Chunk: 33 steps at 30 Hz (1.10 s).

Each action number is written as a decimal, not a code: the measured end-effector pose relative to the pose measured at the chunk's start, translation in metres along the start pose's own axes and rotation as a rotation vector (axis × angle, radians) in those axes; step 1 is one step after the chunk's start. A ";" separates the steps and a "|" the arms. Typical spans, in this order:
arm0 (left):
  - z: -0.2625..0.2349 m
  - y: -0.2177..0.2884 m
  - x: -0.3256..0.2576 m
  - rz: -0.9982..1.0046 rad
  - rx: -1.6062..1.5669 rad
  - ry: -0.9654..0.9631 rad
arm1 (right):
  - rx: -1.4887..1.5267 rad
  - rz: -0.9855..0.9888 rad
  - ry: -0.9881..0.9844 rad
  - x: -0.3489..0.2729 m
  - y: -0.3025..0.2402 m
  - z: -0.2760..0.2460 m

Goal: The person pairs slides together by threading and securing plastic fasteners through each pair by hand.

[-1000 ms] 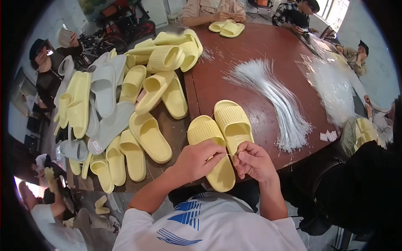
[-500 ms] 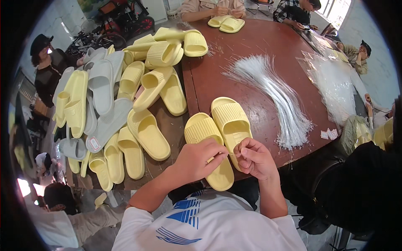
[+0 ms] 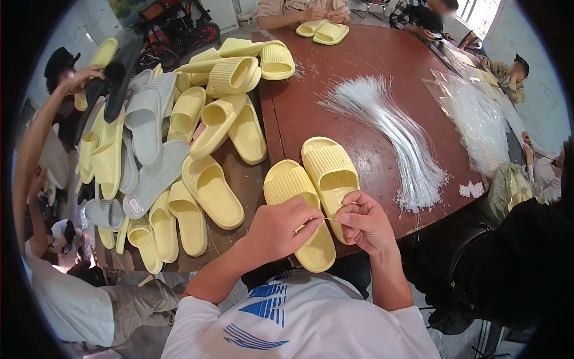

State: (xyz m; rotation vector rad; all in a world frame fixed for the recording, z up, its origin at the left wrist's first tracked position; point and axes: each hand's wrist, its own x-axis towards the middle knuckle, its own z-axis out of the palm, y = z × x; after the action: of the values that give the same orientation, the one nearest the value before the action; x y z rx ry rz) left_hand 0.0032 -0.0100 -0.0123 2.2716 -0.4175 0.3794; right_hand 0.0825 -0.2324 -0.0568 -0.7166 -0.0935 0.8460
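A pair of yellow slide slippers lies side by side at the table's near edge: the left slipper and the right slipper, toes pointing away. Over the left slipper, my left hand is closed in a pinch. Beside it, over the heel of the right slipper, my right hand also pinches. A thin pale string runs taut between the fingertips of both hands. Its ends are hidden in my fingers. A bundle of similar thin white strings lies to the right.
A heap of yellow slippers and grey slippers covers the left. Clear plastic bags and small white tags lie on the right. Across the red-brown table, a person handles another yellow pair.
The string now shows stretched between my hands; my right hand has shifted slightly. At the left, a person has reached in and holds up yellow and black slippers over the heap.
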 end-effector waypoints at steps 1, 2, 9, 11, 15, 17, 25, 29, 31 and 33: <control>-0.001 0.000 -0.001 -0.004 0.012 0.001 | -0.021 -0.009 0.033 0.000 0.000 0.003; -0.001 0.000 -0.001 -0.009 0.024 0.001 | -0.042 -0.018 0.067 0.000 0.001 0.007; -0.004 0.001 -0.002 0.002 0.089 -0.020 | -0.149 -0.033 0.123 0.001 0.005 0.009; -0.005 0.002 -0.003 0.011 0.093 -0.016 | -0.180 -0.040 0.111 0.001 0.007 0.009; -0.008 0.003 -0.003 0.066 0.127 -0.017 | -0.212 -0.043 0.143 0.001 0.007 0.012; -0.011 0.004 -0.003 0.064 0.130 -0.025 | -0.205 -0.039 0.140 0.001 0.007 0.013; -0.011 0.005 -0.005 0.048 0.112 -0.034 | -0.208 -0.017 0.118 0.000 0.007 0.011; -0.011 0.004 -0.005 0.041 0.100 -0.034 | -0.203 -0.006 0.106 0.001 0.006 0.010; -0.011 0.004 -0.004 0.039 0.095 -0.034 | -0.196 0.000 0.084 0.002 0.005 0.010; -0.011 0.004 -0.001 0.047 0.089 -0.037 | -0.209 0.000 0.096 0.002 0.004 0.012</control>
State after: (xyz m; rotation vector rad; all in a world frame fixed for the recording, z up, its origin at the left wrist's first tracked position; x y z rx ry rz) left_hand -0.0009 -0.0043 -0.0029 2.3618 -0.4828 0.3874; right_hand 0.0771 -0.2225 -0.0507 -0.9519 -0.0967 0.8075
